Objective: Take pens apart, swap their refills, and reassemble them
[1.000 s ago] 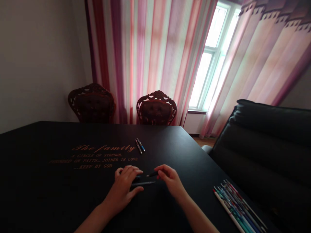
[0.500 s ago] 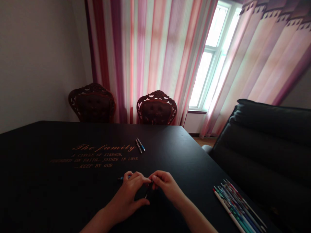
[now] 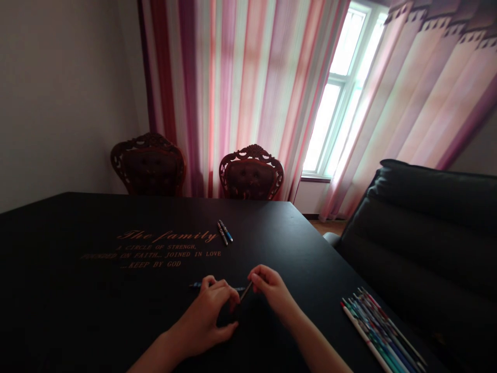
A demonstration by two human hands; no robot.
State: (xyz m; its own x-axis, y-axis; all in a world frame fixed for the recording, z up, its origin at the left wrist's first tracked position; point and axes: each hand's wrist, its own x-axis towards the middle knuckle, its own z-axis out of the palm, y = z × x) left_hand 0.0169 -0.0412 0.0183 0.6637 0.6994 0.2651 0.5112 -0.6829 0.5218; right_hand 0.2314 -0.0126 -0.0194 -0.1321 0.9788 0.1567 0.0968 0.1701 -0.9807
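Observation:
My right hand (image 3: pixel 269 287) pinches the upper end of a thin dark rod (image 3: pixel 246 293), which looks like a pen refill. The rod slants down toward the curled fingers of my left hand (image 3: pixel 215 305). Whatever the left fingers hold is dark and lost against the black table (image 3: pixel 155 305); the left thumb stretches out below them. Behind the left hand lies a blue and dark pen (image 3: pixel 196 285), partly covered by the fingers.
Two pens (image 3: pixel 225 232) lie side by side beside the gold lettering. At the right table edge is a row of several pens (image 3: pixel 373 326). Two carved chairs (image 3: pixel 251 173) stand at the far side, and a black leather seat (image 3: pixel 423 238) is at the right.
My right hand has moved slightly up and right, away from the left, and more of the thin rod shows between them. The left hand has barely moved.

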